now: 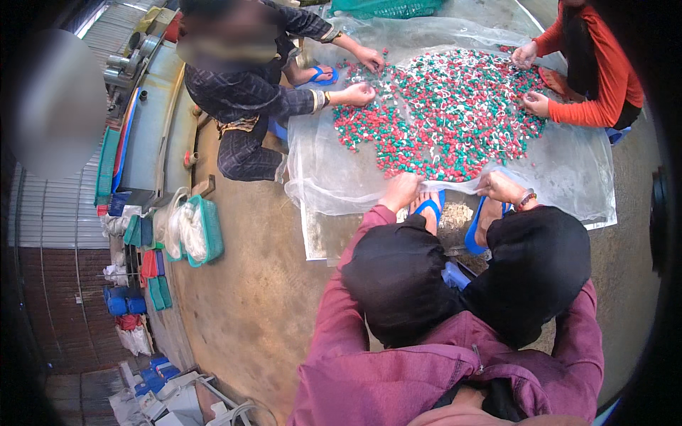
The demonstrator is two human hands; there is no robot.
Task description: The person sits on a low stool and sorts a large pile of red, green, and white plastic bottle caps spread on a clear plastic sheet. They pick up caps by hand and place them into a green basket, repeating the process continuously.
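Note:
A translucent mesh sheet (314, 153) lies spread in front of me. Heaped on it are many small red, green and white pieces (447, 117), too small to name exactly; some white ones look like hooks or loops. My left hand (403, 190) is closed on the sheet's near edge, just above my sandaled foot. To its right, my right hand (501, 189), with a beaded bracelet at the wrist, pinches the same edge. Between the two hands the edge is lifted and gathered into folds beside the heap.
Across the heap, a person in dark checked clothes (238, 99) and one with an orange sleeve (582, 113) reach into the pieces. Green baskets (206, 231) holding whitish material stand left on the floor. A teal net bundle (387, 7) lies at the far edge.

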